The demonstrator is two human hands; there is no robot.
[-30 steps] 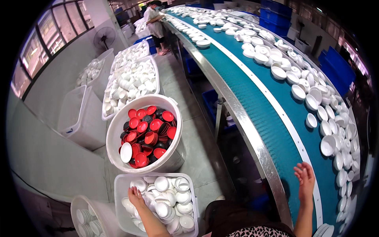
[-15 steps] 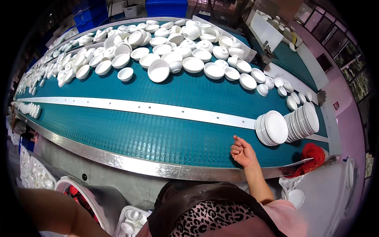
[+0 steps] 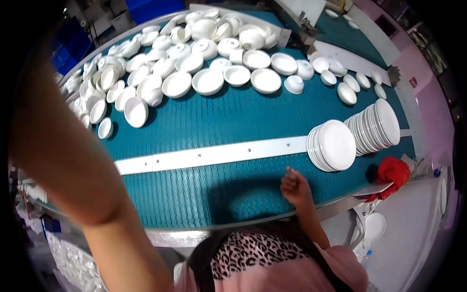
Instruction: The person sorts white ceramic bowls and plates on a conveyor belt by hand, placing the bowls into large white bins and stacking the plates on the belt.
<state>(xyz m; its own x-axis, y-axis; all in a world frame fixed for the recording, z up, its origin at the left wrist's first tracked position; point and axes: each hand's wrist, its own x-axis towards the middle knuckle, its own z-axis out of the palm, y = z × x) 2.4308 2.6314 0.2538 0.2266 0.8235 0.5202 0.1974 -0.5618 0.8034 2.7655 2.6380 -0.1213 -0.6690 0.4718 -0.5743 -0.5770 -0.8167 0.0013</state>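
My right hand [image 3: 296,189] hovers over the near part of the green belt [image 3: 170,199], its fingers curled in and nothing visible in them. A leaning stack of white plates [image 3: 338,146] is the closest thing to it, just beyond and to the right. My left forearm [image 3: 73,160] rises blurred and large along the left side; its hand is out of sight. Behind the plates leans a second, longer plate stack [image 3: 386,122]. Many white bowls [image 3: 208,82] lie jumbled across the far side of the belt, some tipped over.
A white strip with bolts [image 3: 224,152] divides the belt lengthwise. Red cloth [image 3: 393,170] lies at the right end, near a round white plate [image 3: 375,227] below the edge. Blue bins [image 3: 158,7] stand at the back. Clear wrapping [image 3: 73,258] shows at lower left.
My left arm has come up across the left side of the view. The view has tilted and shifted, with bowls now nearer the left. My right hand has stayed curled near the plates.
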